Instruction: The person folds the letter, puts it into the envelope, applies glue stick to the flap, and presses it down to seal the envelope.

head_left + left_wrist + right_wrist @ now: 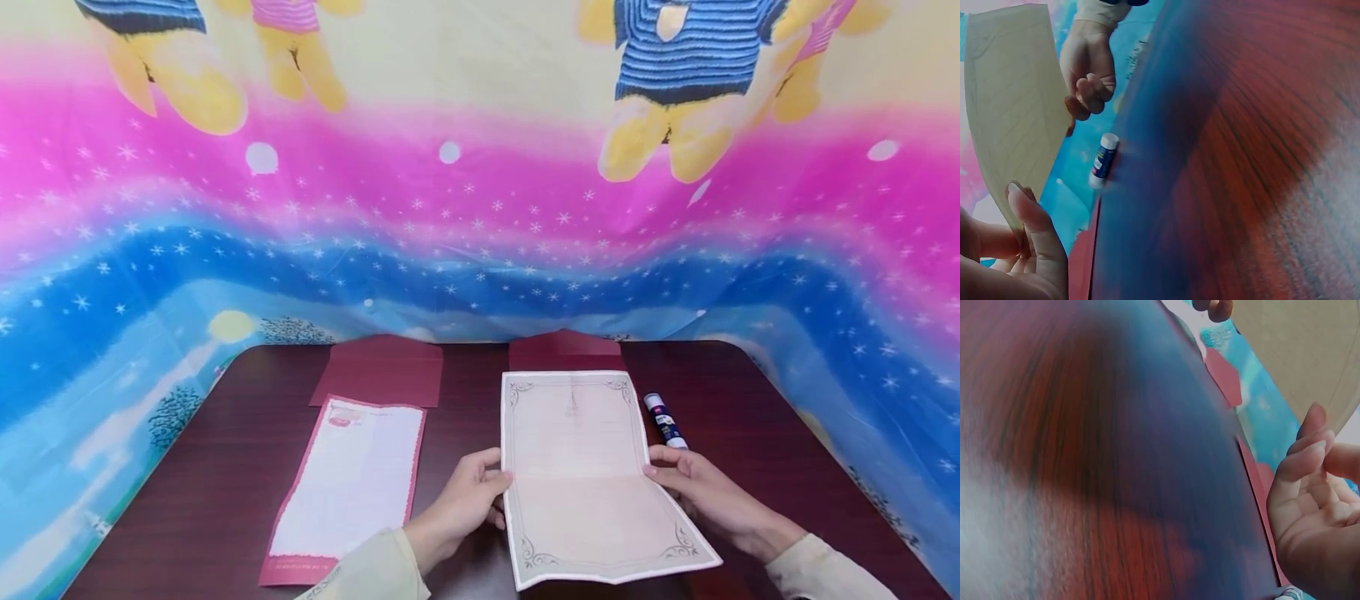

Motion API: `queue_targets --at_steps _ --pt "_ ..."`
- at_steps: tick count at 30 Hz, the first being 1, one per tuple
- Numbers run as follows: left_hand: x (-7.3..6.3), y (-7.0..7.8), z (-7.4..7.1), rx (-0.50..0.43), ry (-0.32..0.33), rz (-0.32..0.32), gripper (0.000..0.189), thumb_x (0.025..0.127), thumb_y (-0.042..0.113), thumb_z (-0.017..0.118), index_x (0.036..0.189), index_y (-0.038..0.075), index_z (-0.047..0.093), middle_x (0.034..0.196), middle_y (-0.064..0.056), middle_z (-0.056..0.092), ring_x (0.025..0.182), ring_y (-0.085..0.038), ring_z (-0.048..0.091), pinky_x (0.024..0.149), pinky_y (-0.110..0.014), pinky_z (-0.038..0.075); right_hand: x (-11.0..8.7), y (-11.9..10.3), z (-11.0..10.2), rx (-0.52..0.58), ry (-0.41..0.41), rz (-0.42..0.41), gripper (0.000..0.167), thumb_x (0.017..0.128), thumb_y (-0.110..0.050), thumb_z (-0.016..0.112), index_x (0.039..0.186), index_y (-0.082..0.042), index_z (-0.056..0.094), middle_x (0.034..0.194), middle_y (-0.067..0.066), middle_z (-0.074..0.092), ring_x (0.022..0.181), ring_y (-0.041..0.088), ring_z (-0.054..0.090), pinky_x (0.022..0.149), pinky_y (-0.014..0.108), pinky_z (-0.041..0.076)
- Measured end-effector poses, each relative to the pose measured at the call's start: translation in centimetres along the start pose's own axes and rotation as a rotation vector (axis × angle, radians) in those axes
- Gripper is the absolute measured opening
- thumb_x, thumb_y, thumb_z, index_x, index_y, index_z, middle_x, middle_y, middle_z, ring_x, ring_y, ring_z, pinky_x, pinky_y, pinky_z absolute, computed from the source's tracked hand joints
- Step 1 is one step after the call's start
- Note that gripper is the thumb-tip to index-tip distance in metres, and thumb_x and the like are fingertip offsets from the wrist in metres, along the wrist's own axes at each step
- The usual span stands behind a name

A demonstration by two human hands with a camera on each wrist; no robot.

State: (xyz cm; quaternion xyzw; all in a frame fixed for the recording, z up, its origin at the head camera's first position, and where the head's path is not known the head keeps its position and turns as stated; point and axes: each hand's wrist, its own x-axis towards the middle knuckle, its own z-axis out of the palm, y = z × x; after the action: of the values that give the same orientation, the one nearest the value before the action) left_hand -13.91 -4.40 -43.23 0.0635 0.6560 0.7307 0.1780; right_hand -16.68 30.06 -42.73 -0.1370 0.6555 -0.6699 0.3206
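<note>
A cream letter sheet (pixel 577 450) with a dark scrolled border and a small tower drawing near its top is held up over the table, a crease running across its middle. My left hand (pixel 472 496) pinches its left edge between thumb and fingers. At the opposite edge my right hand (pixel 708 496) pinches it the same way. In the left wrist view the back of the sheet (pixel 1013 106) shows plain, slightly bowed. A glue stick (pixel 664 422) with a white cap lies just beyond my right hand.
Left of the sheet lies a red-bordered white letter paper (pixel 352 483). Behind it sits an open dark red envelope (pixel 382 375); a second red envelope (pixel 566 348) is partly hidden behind the cream sheet. A patterned cloth (pixel 450 208) hangs around the dark wooden table (pixel 202 500).
</note>
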Motion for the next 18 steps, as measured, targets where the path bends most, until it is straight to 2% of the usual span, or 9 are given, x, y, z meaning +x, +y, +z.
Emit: queue_targets --at_steps 5,10,14,18 --pt "-0.5 0.9 -0.4 -0.046 -0.016 -0.028 0.034 0.102 0.004 0.047 0.132 -0.005 0.058 0.085 -0.004 0.073 0.060 -0.006 0.059 0.052 -0.019 0.048 -0.1 -0.2 0.4 0.102 -0.032 0.010 0.030 0.111 -0.018 0.038 0.132 -0.021 0.059 0.115 0.007 0.076 0.097 0.019 0.076 0.081 0.033 0.062" --pt "-0.6 1.7 -1.0 -0.096 -0.032 -0.045 0.036 0.100 0.004 0.049 0.132 -0.010 0.058 0.074 0.006 0.067 0.057 -0.003 0.054 0.053 -0.018 0.046 -0.2 -0.7 0.8 0.097 -0.025 0.007 0.031 0.111 -0.020 0.038 0.126 -0.020 0.064 0.110 0.004 0.077 0.096 0.017 0.076 0.082 0.032 0.061" --pt "-0.7 2.2 -1.3 -0.093 -0.030 -0.044 0.035 0.098 0.003 0.050 0.130 -0.008 0.062 0.084 0.006 0.069 0.057 -0.004 0.053 0.054 -0.017 0.045 -0.3 -1.1 1.1 0.071 0.000 0.011 0.031 0.110 -0.020 0.039 0.122 -0.021 0.068 0.109 -0.002 0.076 0.096 0.013 0.074 0.082 0.030 0.061" --pt "-0.9 2.4 -1.5 -0.074 -0.044 -0.059 0.035 0.097 0.001 0.048 0.125 -0.003 0.068 0.100 0.000 0.074 0.060 -0.005 0.055 0.055 -0.018 0.046 -0.4 -1.5 1.2 0.017 0.071 0.030 0.031 0.109 -0.021 0.041 0.121 -0.026 0.070 0.115 -0.007 0.071 0.097 0.009 0.071 0.082 0.028 0.060"
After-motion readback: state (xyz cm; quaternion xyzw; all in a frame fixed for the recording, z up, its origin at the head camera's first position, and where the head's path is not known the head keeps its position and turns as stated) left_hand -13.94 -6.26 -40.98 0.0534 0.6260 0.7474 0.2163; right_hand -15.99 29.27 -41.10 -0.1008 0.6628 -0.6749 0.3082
